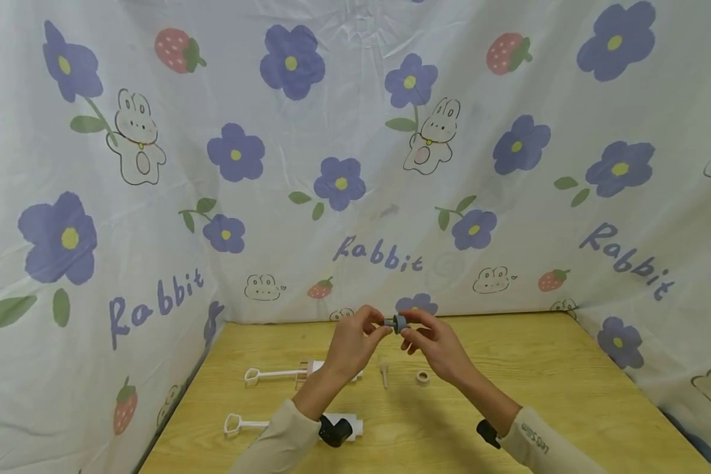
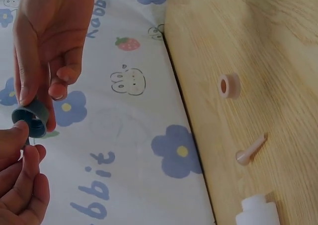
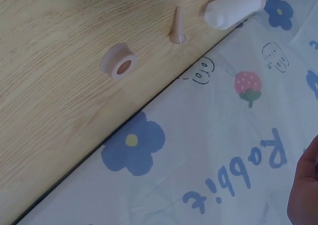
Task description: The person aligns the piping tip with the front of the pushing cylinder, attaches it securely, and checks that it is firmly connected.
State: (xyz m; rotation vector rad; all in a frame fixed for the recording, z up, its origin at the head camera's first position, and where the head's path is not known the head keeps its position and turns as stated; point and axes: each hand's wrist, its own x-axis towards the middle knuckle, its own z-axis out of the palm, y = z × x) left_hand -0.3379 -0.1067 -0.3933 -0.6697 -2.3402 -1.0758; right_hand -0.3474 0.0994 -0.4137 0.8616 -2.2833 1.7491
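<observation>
Out over the table's far edge, my two hands meet at a blue-grey screw ring [image 1: 399, 323]. My right hand [image 1: 435, 342] holds the ring between thumb and fingers. From the other side, my left hand [image 1: 355, 339] pinches a thin blue-grey stem [image 1: 388, 322] at the ring's mouth. In the left wrist view the hollow ring [image 2: 39, 115] faces downward, under the right hand's fingertips, with the left hand [image 2: 22, 180] just below. Left fingers cover most of the stem. The right wrist view leaves the ring out.
On the wooden table [image 1: 486, 421] lie a pale pink ring [image 1: 422, 378] and a pink cone-shaped nozzle [image 1: 384, 376]. To the left lie two white tubes with looped plunger handles [image 1: 272, 374] [image 1: 245, 424], partly behind the left arm. A printed curtain [image 1: 355, 131] hangs behind.
</observation>
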